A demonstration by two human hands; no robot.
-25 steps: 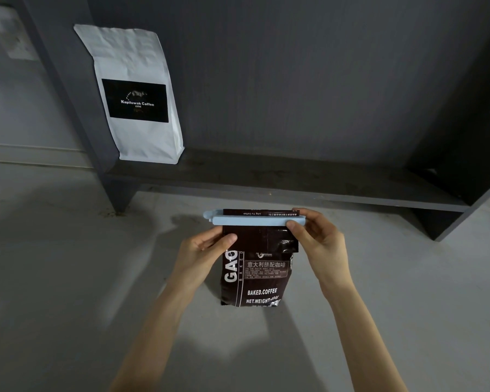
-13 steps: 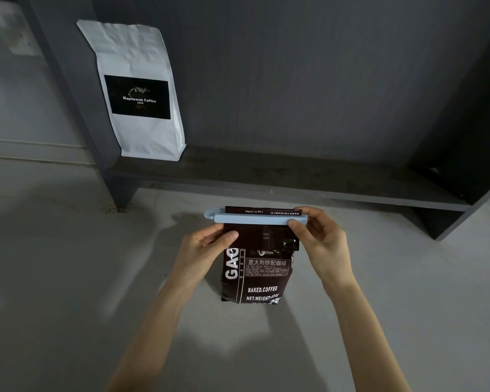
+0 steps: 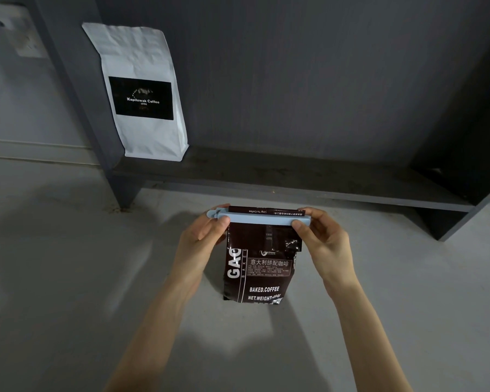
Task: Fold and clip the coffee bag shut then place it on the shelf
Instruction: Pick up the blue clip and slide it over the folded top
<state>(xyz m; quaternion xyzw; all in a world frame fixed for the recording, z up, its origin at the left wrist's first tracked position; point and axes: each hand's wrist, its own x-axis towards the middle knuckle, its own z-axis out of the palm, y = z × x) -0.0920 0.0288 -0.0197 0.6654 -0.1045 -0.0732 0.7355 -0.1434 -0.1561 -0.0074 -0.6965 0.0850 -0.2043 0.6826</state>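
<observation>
A dark brown coffee bag (image 3: 259,267) with white lettering stands upright on the grey floor, its top folded over. A long pale blue clip (image 3: 259,219) runs across the fold. My left hand (image 3: 203,239) pinches the clip's left end and my right hand (image 3: 323,236) pinches its right end. Behind the bag, low and wide, runs the dark shelf (image 3: 294,176).
A white coffee bag (image 3: 142,91) with a black label stands at the shelf's left end, against the upright side panel (image 3: 77,89). The shelf's right wall (image 3: 470,154) closes the far side. Grey floor (image 3: 68,278) spreads around the brown bag.
Both hands have stayed at the clip's ends; my left thumb has slid up onto the clip. The bag has barely moved.
</observation>
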